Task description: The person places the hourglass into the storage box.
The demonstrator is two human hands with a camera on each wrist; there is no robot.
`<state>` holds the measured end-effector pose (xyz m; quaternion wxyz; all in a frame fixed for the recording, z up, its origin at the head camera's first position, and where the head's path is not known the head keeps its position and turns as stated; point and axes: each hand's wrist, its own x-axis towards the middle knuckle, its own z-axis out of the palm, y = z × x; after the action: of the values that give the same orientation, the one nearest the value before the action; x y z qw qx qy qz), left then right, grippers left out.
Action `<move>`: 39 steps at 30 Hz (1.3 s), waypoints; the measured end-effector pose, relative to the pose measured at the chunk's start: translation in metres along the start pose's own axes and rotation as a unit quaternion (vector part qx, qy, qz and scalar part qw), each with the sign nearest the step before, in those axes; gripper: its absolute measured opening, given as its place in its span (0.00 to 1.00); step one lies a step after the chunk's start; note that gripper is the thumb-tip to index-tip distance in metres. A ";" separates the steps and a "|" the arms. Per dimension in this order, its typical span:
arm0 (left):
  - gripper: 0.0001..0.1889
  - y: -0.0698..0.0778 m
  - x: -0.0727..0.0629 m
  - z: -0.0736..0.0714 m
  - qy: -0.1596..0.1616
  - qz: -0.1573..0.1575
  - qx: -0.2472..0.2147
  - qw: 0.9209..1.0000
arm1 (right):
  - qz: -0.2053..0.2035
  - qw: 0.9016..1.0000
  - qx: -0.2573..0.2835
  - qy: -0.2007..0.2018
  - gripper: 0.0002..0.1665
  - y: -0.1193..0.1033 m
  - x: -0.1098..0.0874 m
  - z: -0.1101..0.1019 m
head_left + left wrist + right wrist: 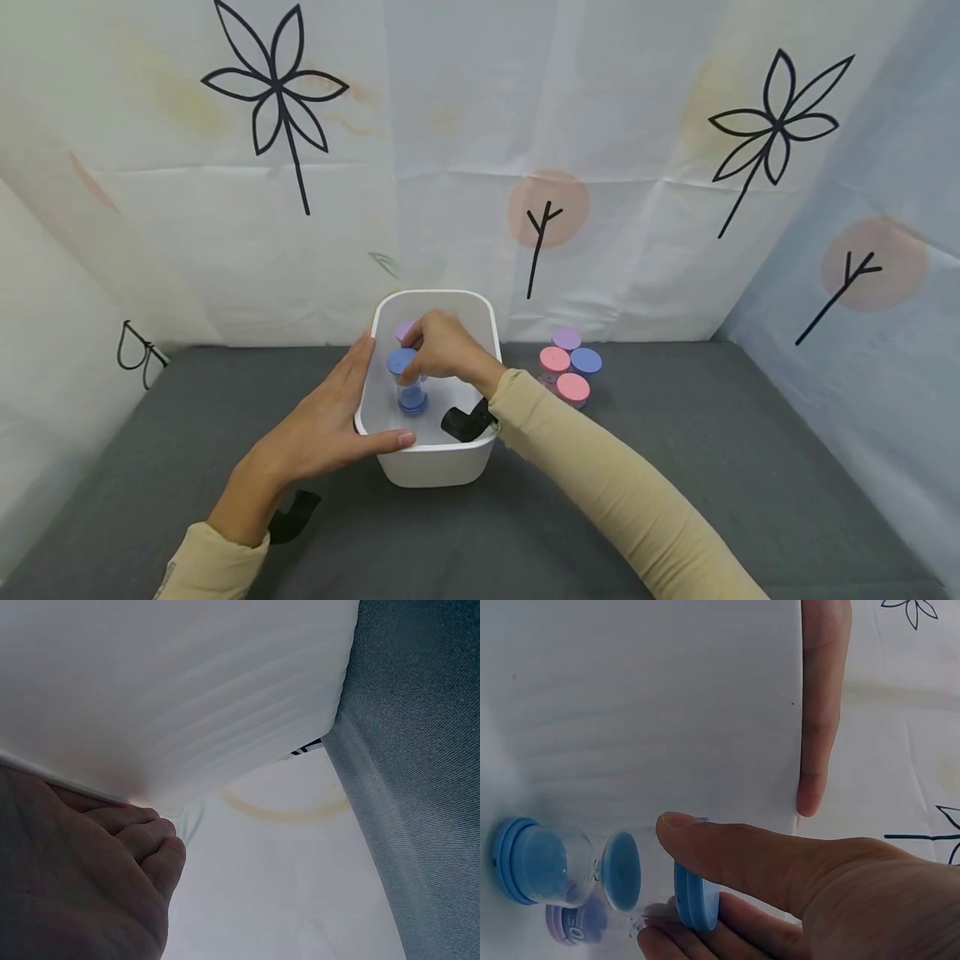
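Observation:
Inside a white plastic bin, my right hand pinches a blue-capped sand timer near its top cap. In the right wrist view the timer shows clear glass bulbs and blue sand, its base at the bin's floor; whether it bears on it I cannot tell. Behind it stands a purple-capped sand timer, partly hidden by the hand. My left hand lies along the bin's left wall, fingers straight against the outside and thumb over the front rim. Left-hand fingers touch the wall in the left wrist view.
Right of the bin, several more sand timers stand grouped on the grey cloth: two pink-capped, including the front one, one blue-capped and one purple-capped. A printed fabric backdrop rises behind the table.

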<state>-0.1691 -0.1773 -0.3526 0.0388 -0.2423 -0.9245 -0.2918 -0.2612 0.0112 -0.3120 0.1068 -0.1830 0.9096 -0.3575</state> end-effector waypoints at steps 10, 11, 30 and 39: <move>0.65 -0.001 0.000 0.000 0.001 0.005 -0.003 1.000 | 0.001 1.000 0.000 0.001 0.28 -0.001 0.002 0.003; 0.65 -0.001 0.000 0.000 0.001 0.005 -0.003 1.000 | 0.001 1.000 -0.002 0.001 0.28 -0.001 0.003 0.003; 0.65 -0.001 0.001 -0.001 0.004 0.010 -0.010 1.000 | -0.001 1.000 -0.019 0.007 0.31 -0.005 -0.003 -0.008; 0.66 -0.002 0.001 -0.001 0.007 0.010 -0.018 1.000 | -0.029 0.998 0.060 0.018 0.32 -0.009 -0.014 -0.027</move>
<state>-0.1711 -0.1781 -0.3527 0.0436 -0.2499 -0.9164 -0.3095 -0.2550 0.0274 -0.2851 0.0910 -0.1958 0.8827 -0.4174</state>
